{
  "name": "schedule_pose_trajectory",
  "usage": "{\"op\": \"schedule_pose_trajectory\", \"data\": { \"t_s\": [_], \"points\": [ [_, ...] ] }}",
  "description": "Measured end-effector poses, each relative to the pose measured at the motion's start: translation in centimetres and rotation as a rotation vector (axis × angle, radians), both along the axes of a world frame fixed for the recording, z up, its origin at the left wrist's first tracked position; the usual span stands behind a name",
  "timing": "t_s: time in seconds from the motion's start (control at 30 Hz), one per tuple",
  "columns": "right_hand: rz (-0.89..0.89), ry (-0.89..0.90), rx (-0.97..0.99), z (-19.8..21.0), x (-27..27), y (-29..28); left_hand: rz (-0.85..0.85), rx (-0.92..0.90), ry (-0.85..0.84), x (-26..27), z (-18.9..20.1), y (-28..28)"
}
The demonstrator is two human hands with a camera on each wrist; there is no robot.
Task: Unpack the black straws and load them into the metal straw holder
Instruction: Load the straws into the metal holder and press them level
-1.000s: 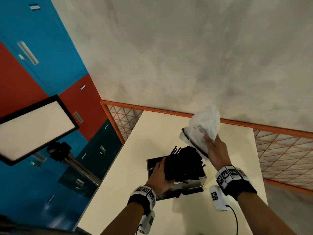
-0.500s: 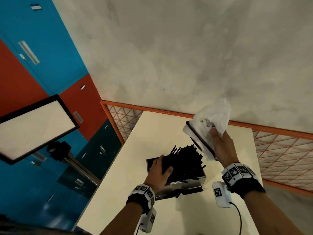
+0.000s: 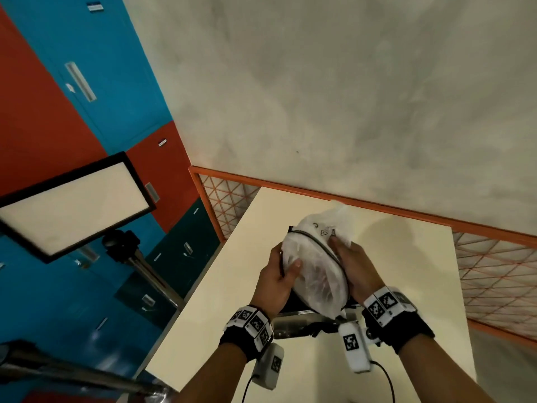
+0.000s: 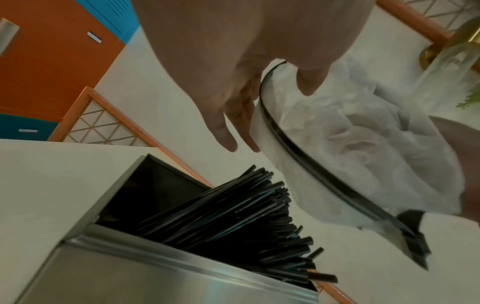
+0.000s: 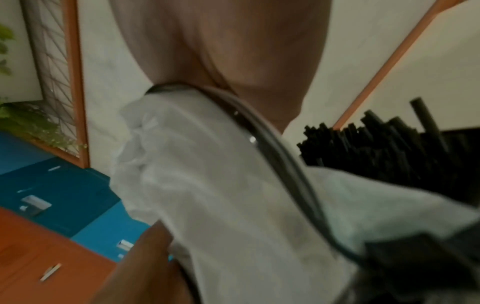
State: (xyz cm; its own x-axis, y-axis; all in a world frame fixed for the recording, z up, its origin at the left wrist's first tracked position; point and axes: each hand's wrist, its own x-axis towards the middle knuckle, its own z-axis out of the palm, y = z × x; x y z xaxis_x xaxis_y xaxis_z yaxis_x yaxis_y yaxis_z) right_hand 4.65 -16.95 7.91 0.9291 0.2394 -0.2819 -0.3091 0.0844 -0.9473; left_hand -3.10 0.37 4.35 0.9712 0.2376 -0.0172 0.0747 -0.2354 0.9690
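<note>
A crumpled white plastic bag (image 3: 316, 269) with a black zip strip hangs above the metal straw holder (image 3: 302, 325), held between both hands. My left hand (image 3: 279, 274) grips its left side, thumb pressed on the plastic. My right hand (image 3: 353, 264) grips its right side. The bag hides most of the holder in the head view. In the left wrist view many black straws (image 4: 246, 218) lie slanted in the open steel holder (image 4: 145, 273), under the bag (image 4: 345, 148). The right wrist view shows the bag (image 5: 233, 195) and straw ends (image 5: 376, 148) behind it.
The holder stands on a cream table (image 3: 220, 315) whose left edge drops to blue and red cabinets (image 3: 87, 112). An orange-framed lattice rail (image 3: 491, 274) runs behind and to the right. A framed white panel on a stand (image 3: 72, 205) is at the left.
My left hand has left the straws in the holder and risen to take the bag. My right hand brought the bag down and toward me, over the holder.
</note>
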Motion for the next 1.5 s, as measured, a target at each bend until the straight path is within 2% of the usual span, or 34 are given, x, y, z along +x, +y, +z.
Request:
{"op": "schedule_pose_trajectory", "data": {
  "t_s": [0.17, 0.37, 0.47, 0.57, 0.7, 0.8, 0.87, 0.93, 1.07, 1.17, 1.23, 1.37, 1.5],
  "points": [
    [0.119, 0.067, -0.062, -0.2, -3.0, 3.3, 0.141, 0.092, 0.036, -2.0, -1.0, 2.5],
    [0.26, 0.042, -0.244, -3.4, -6.0, 8.7, 0.282, 0.15, 0.102, -4.7, -1.7, 6.6],
    [0.338, 0.087, -0.328, -4.4, -7.6, 11.5, 0.359, 0.183, 0.152, -6.7, -2.7, 9.4],
    [0.398, 0.171, -0.23, -5.5, -9.5, 14.4, 0.398, 0.212, 0.231, -8.9, -4.8, 12.0],
    [0.395, 0.289, 0.062, -6.5, -12.0, 17.4, 0.47, 0.192, 0.36, -11.5, -6.9, 14.6],
    [0.441, 0.424, 0.103, -8.4, -13.3, 18.8, 0.488, 0.201, 0.485, -13.2, -8.4, 16.1],
    [0.429, 0.417, 0.015, -10.4, -14.0, 19.7, 0.472, 0.197, 0.569, -14.2, -8.9, 16.5],
    [0.416, 0.359, -0.184, -12.3, -14.7, 20.5, 0.462, 0.172, 0.607, -15.1, -9.3, 16.5],
    [0.483, 0.272, -0.495, -16.8, -14.7, 21.0, 0.408, 0.106, 0.501, -16.6, -10.2, 16.3],
    [0.529, 0.176, -0.701, -18.3, -14.7, 20.9, 0.329, 0.162, 0.386, -17.7, -10.6, 16.1],
    [0.508, 0.152, -0.808, -19.0, -14.7, 20.7, 0.286, 0.232, 0.378, -18.4, -11.7, 16.3],
    [0.496, 0.138, -0.927, -19.6, -14.1, 19.7, 0.192, 0.448, 0.469, -19.8, -14.5, 18.0],
    [0.579, 0.064, -1.137, -20.4, -13.6, 17.2, 0.186, 0.53, 0.67, -20.5, -15.5, 19.5]
  ]
}}
